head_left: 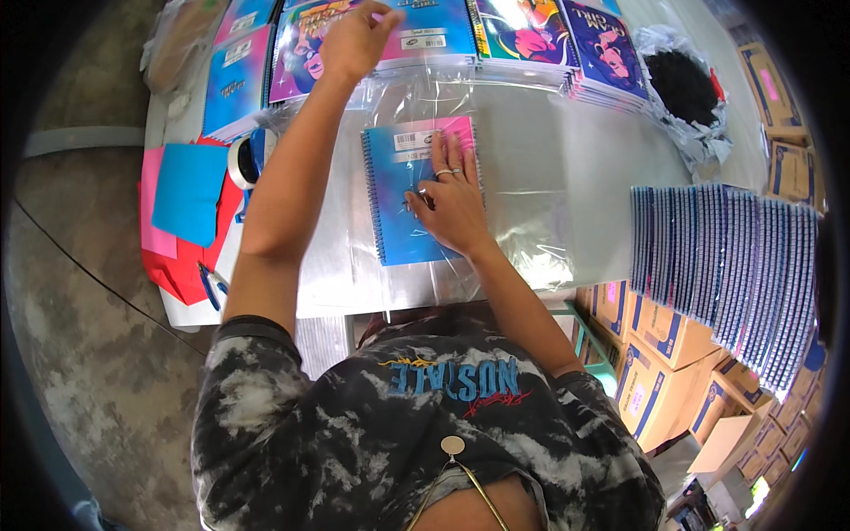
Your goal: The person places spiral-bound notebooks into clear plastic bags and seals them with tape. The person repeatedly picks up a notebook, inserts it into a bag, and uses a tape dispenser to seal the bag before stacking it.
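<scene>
A spiral notebook (398,195) with a blue and pink cover and a white barcode label lies on the table in front of me, its coil along the left side. Clear plastic film (531,212) spreads around it. Flat on the cover rests my right hand (456,199), fingers stretched out and slightly apart, with rings on it. My left hand (359,40) is raised at the far side, over the notebook stacks, its fingers partly bent and blurred near the upper edge. Whether it grips anything cannot be made out. Beneath it is a purple notebook stack (297,71).
More notebook stacks (606,53) line the table's far side. A plastic-lined bin (677,88) stands far right, near a long row of spiral notebooks (726,265) and cardboard boxes (673,327). Left lie coloured sheets (190,195), a tape dispenser (252,159) and pens (212,288).
</scene>
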{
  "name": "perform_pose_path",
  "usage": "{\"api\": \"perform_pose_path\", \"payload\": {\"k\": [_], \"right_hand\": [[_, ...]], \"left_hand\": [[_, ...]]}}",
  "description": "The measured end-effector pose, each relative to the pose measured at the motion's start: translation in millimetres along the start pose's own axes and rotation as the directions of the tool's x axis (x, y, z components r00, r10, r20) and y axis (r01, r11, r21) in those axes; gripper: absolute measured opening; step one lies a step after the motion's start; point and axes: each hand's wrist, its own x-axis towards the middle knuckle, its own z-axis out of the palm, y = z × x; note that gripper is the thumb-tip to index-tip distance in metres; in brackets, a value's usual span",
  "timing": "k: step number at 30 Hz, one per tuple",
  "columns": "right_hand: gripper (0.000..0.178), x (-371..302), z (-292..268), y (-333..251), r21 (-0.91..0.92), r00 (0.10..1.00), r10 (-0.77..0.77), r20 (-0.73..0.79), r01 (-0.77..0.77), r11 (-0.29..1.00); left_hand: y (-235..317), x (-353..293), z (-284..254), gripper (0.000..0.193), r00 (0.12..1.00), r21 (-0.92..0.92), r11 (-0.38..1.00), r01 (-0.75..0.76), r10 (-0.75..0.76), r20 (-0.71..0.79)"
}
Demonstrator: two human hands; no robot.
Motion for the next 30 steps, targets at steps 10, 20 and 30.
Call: {"api": "perform_pose_path", "payload": {"k": [10,20,30], "right_hand": [[0.026,-0.6,-1.6,-1.2,-0.007,1.000,0.004,0.012,-0.004,1.000],[0.025,9.8,4.5,6.4,0.106,0.958,-0.222,0.179,0.206,0.973],[0.022,43.2,-21.8,16.8,0.182,0.753,-0.149,0.640,0.040,0.983]], "left_hand": [[-16.2,-101.1,-6.6,0.034,0.993,-0.125,0.989,0.081,-0.091,-0.074],[-0.7,-212.6,44.9,0.064,0.980,0.471,0.878,-0.090,-0.007,0.201],[29.4,-311.1,8.5,0.053,0.850,-0.152,0.936,-0.318,0.353,0.391]]}}
